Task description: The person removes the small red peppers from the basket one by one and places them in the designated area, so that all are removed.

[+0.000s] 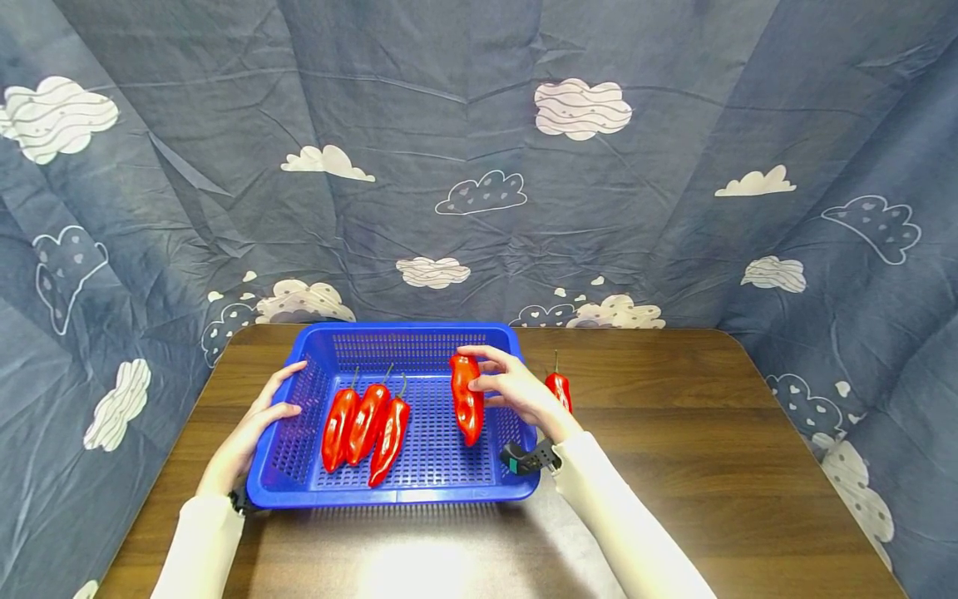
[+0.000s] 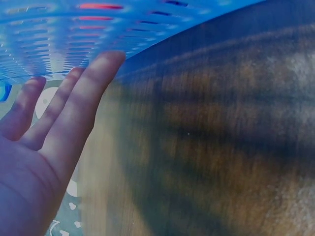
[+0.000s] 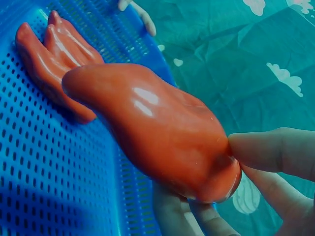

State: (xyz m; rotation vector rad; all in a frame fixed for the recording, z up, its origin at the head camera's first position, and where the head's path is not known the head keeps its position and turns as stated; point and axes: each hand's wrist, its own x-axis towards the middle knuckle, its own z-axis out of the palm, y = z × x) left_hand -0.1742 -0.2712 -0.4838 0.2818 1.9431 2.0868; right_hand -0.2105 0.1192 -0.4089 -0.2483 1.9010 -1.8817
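A blue plastic basket (image 1: 404,497) stands on the wooden table with three long red peppers (image 1: 367,424) lying side by side in its left half. My right hand (image 1: 516,387) pinches another red pepper (image 1: 467,403) near its stem end, over the basket's right half. In the right wrist view this pepper (image 3: 152,128) hangs between thumb and fingers, its tip pointing away. At the basket's left side my left hand (image 1: 250,433) grips the rim and wall. Its fingers (image 2: 81,105) lie along the perforated outside, seen in the left wrist view.
One more red pepper (image 1: 558,391) lies on the table (image 1: 674,449) just right of the basket, partly hidden by my right hand and forearm. A grey-blue cloth (image 1: 479,100) with cloud prints hangs behind and at both sides of the table.
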